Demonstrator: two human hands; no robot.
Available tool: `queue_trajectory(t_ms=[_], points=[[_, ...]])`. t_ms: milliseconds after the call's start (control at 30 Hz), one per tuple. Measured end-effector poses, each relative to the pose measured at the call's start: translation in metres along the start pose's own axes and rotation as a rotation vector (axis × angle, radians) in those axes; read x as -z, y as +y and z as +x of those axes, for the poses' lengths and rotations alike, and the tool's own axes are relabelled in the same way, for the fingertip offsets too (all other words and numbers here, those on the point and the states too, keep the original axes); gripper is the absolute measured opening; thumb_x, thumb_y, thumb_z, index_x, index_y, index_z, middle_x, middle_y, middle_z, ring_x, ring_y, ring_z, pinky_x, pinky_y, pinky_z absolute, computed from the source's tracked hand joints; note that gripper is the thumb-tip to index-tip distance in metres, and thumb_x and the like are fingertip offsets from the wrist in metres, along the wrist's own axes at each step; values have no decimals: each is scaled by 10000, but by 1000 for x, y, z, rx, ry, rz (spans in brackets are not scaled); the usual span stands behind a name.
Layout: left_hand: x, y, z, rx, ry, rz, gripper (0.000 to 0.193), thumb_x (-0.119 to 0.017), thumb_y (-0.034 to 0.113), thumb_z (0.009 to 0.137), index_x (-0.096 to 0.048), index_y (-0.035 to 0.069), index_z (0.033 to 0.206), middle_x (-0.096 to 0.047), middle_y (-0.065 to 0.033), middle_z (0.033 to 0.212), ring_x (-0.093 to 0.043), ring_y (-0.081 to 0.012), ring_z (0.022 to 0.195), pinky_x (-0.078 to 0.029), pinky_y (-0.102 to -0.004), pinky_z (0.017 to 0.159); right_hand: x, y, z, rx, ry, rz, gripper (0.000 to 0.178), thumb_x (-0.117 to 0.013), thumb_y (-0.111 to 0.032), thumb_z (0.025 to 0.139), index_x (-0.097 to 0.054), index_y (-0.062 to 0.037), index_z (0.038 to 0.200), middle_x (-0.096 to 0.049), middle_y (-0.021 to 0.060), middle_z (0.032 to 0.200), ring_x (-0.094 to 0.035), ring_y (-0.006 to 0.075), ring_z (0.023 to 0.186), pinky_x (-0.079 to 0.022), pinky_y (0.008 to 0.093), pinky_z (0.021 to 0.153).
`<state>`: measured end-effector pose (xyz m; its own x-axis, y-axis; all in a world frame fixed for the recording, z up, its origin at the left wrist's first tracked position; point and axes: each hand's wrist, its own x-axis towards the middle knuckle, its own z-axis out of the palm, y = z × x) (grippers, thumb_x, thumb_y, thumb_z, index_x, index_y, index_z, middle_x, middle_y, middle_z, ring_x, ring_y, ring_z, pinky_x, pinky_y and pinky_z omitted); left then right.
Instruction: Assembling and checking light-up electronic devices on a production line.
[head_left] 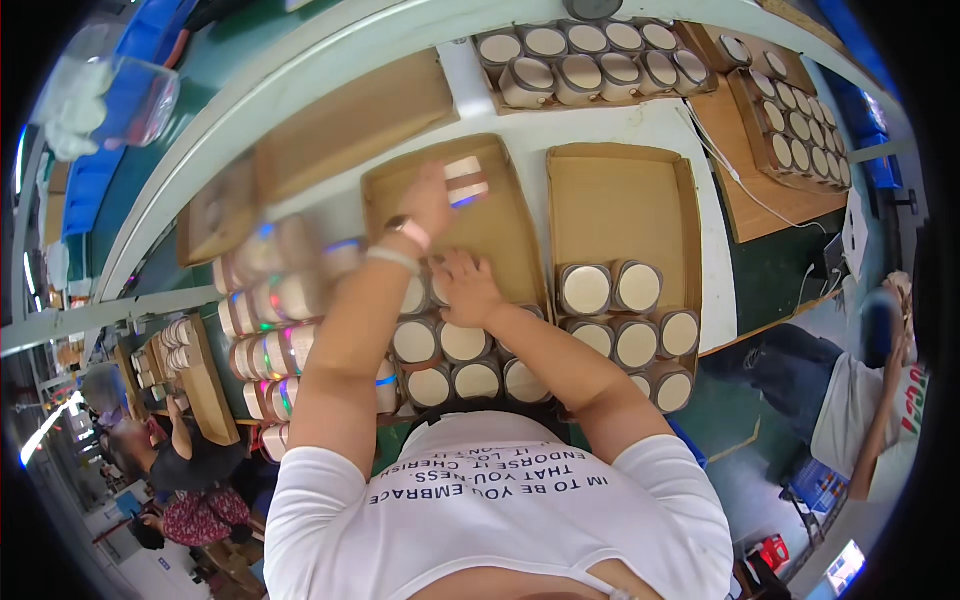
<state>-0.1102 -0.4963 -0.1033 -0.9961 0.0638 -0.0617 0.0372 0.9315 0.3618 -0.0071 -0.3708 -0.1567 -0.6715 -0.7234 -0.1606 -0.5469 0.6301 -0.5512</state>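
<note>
Over the middle cardboard tray (pixel 515 215), my left hand (pixel 430 200) is closed around a jar-like piece (pixel 466 180) lying sideways, with pale bands, a brown band and a blue glow. Motion blurs those fingers slightly. Lower in the same tray, my right hand (pixel 466 288) rests with fingers spread at the top row of upright cream-topped jars (pixel 465 342). It partly covers them and grips nothing visible. To the left of my left arm lie rows of sideways jars (pixel 275 300), several glowing blue, green, red or pink; the upper ones are blurred.
A second cardboard tray (pixel 625 205) at right has cream-topped jars in its lower part. Full trays of jars (pixel 580 75) stand at the back and on a wooden board (pixel 740 180) with a white cable. A metal rail crosses above. Other people (pixel 860 400) are at both sides.
</note>
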Motion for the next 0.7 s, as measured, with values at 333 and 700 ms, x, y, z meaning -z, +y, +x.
queue_trajectory(t_ms=[333,700], points=[[102,40,-165,340,-7,-1977,558,-576,237,825,-379,36,1306,-502,-137,1243,-512,-261,1129,-418,-405,963,27,-3,-58,-93,146,388,654,-634,-251,774,-347,-27,1317,-352,220,1354,-353,371,1250,-322,451,1013],[136,62,-243,210,-166,-2490,537,-479,356,871,-386,42,1297,-434,-153,1309,-438,-330,1201,-405,-484,974,145,-122,-125,71,865,449,473,-587,-115,799,-438,-12,1237,-468,208,1237,-432,349,1172,-333,423,991]])
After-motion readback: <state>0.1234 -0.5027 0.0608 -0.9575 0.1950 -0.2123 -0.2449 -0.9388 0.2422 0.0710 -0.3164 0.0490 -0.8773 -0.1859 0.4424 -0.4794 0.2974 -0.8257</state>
